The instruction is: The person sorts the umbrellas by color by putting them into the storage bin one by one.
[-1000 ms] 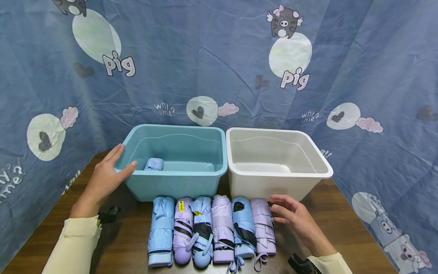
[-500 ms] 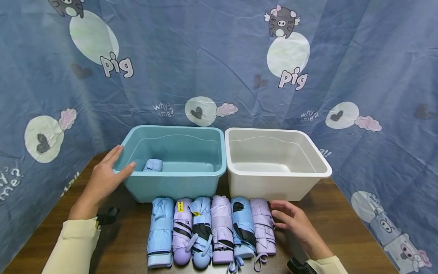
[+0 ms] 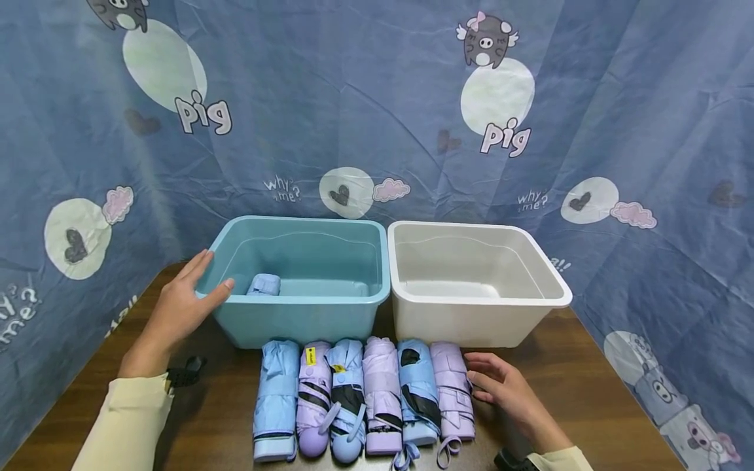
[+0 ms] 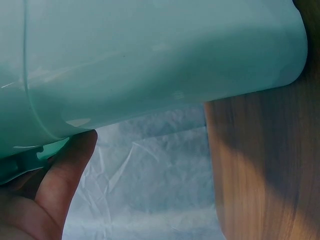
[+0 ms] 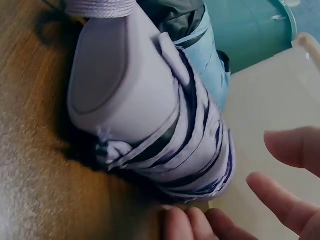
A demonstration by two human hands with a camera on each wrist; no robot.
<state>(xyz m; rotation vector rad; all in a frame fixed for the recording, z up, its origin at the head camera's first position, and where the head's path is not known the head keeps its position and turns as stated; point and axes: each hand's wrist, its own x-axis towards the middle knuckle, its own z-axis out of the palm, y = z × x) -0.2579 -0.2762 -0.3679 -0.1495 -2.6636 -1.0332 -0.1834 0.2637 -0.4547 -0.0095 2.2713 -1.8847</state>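
on the brown wooden table (image 3: 565,386), the rightmost folded lilac fabric umbrella (image 3: 452,387) is touched by the right hand (image 3: 505,389), fingers (image 5: 295,147) loosely spread, nothing gripped. teal plastic bin (image 3: 300,307) rim is rested on by the left hand (image 3: 177,307), fingers straight.

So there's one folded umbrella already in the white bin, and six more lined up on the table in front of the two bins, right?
Not quite: the one folded umbrella lies in the teal bin, which the left hand holds at its rim. The white bin holds nothing, as the head view shows. The row of six umbrellas on the table is right.
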